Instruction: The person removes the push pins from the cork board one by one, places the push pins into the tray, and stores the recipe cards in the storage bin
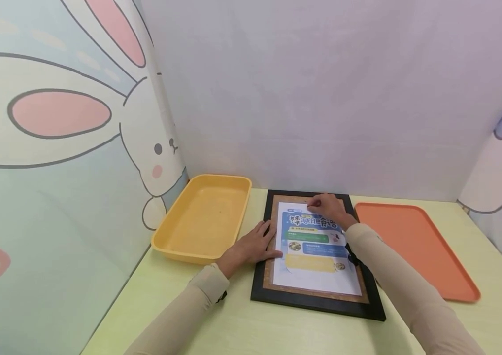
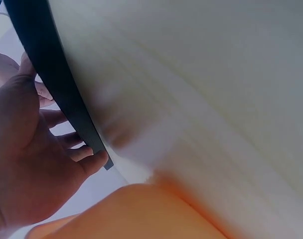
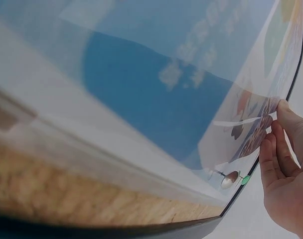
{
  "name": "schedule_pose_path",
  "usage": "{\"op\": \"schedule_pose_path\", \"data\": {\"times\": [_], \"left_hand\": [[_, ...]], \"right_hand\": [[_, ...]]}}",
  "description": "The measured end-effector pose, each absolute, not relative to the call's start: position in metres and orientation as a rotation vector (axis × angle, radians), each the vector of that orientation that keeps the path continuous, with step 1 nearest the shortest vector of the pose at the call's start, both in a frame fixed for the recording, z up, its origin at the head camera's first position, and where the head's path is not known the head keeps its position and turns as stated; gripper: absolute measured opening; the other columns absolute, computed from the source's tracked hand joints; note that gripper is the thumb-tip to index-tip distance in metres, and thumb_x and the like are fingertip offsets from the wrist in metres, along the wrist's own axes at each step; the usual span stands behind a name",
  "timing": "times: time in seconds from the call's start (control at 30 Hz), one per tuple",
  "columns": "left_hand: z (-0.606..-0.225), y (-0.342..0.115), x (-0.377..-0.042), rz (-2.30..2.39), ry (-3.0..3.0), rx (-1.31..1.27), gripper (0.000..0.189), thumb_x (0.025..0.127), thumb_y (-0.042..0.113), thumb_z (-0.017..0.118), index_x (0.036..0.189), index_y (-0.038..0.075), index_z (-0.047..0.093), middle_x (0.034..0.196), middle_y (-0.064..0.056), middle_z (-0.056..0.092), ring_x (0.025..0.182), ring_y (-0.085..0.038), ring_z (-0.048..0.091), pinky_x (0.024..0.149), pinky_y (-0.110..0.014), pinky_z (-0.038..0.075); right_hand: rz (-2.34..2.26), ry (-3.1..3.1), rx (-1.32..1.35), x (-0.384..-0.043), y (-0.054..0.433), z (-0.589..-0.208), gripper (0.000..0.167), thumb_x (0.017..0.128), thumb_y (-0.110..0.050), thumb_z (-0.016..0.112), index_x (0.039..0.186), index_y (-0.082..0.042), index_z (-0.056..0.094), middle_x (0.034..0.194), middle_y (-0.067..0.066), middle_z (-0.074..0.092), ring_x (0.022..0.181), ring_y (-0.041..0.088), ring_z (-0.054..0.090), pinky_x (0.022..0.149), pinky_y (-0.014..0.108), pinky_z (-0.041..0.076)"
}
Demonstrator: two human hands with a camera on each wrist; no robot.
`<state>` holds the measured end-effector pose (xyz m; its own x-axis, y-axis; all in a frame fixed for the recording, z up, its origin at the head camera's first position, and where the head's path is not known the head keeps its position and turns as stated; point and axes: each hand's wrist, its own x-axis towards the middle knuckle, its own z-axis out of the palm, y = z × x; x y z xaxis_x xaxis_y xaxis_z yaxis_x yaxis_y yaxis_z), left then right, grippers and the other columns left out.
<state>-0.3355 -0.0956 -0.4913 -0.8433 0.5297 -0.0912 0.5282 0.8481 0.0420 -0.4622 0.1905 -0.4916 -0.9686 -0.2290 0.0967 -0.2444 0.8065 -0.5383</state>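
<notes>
Okay, head view: cork board (image 1: 269, 276) in a black frame (image 1: 317, 302) sits mid-table, right ahead of you, slightly skewed. Printed poster (image 1: 313, 278) lies on the cork, heading toward the far edge, then green, blue and yellow panels going near. Your left hand (image 1: 255, 243) rests on the left side of the frame, fingers relaxed and spread, no grip, thumb out to the poster's left edge. Your right hand (image 1: 327, 206) is at the poster's far edge, fingers bent, thumb and index tips together; can't tell if anything is between them. Yellow tray (image 1: 206, 217) left of the board, deep-walled, near your left hand. Orange tray (image 1: 410, 241) right of the board, shallow, partly behind your right sleeve (image 1: 406, 286). Pale table (image 1: 144, 310) under it all, light curtain (image 1: 321, 98) on the far side, cartoon rabbit (image 1: 144, 143) on the left wall. Left wrist view: you've got fingers and thumb along the frame's black side, hand not clamped; the yellow tray's rounded rim is just beside it, reading orange there. Right wrist view: your fingertips meet at the poster's surface, contact point too small to read; a round metallic tack (image 3: 230, 179) and a small green disc (image 3: 245, 179) show near them, cork strip along the border.
</notes>
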Motion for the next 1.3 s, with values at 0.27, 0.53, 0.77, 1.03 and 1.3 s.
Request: {"op": "schedule_pose_path", "data": {"times": [0.27, 0.53, 0.77, 1.03, 1.3], "left_hand": [[-0.491, -0.096, -0.335, 0.014, 2.929, 0.84, 0.095, 0.099, 0.073, 0.046, 0.166, 0.009, 0.024, 0.171, -0.015, 0.021, 0.157, -0.034, 0.021, 0.122, -0.043, 0.031], [-0.49, -0.096, -0.332, 0.014, 2.927, 0.825, 0.094, 0.099, 0.073, 0.045, 0.166, 0.011, 0.024, 0.172, -0.013, 0.02, 0.158, -0.032, 0.02, 0.123, -0.042, 0.031], [-0.49, -0.097, -0.332, 0.018, 2.933, 0.82, 0.094, 0.099, 0.073, 0.046, 0.166, 0.011, 0.025, 0.172, -0.014, 0.021, 0.158, -0.033, 0.021, 0.122, -0.043, 0.031], [-0.491, -0.097, -0.332, 0.048, 2.927, 0.806, 0.095, 0.099, 0.073, 0.046, 0.166, 0.01, 0.023, 0.172, -0.013, 0.019, 0.158, -0.032, 0.019, 0.123, -0.043, 0.03], [-0.494, -0.099, -0.334, 0.158, 2.926, 0.809, 0.095, 0.097, 0.072, 0.051, 0.165, 0.011, 0.027, 0.172, -0.013, 0.02, 0.158, -0.033, 0.019, 0.123, -0.044, 0.03]], "right_hand": [[0.891, -2.947, 0.382, -0.464, 0.191, -0.495, 0.019, 0.098, -0.017, 0.074, 0.115, -0.008, 0.077, 0.106, 0.012, 0.073, 0.095, 0.028, 0.062, 0.091, 0.047, 0.052], [0.911, -2.932, 0.385, -0.463, 0.193, -0.496, 0.019, 0.098, -0.018, 0.075, 0.113, -0.008, 0.077, 0.105, 0.011, 0.074, 0.093, 0.027, 0.064, 0.091, 0.047, 0.053], [0.967, -2.927, 0.388, -0.463, 0.193, -0.496, 0.019, 0.098, -0.018, 0.075, 0.115, -0.009, 0.077, 0.107, 0.011, 0.074, 0.095, 0.027, 0.065, 0.095, 0.048, 0.053], [0.985, -2.925, 0.361, -0.462, 0.194, -0.494, 0.024, 0.097, -0.021, 0.076, 0.118, -0.008, 0.077, 0.109, 0.012, 0.074, 0.097, 0.029, 0.064, 0.095, 0.048, 0.051], [1.014, -2.897, 0.383, -0.461, 0.201, -0.49, 0.02, 0.096, -0.017, 0.077, 0.112, -0.006, 0.079, 0.106, 0.012, 0.074, 0.096, 0.028, 0.064, 0.093, 0.048, 0.053]]}}
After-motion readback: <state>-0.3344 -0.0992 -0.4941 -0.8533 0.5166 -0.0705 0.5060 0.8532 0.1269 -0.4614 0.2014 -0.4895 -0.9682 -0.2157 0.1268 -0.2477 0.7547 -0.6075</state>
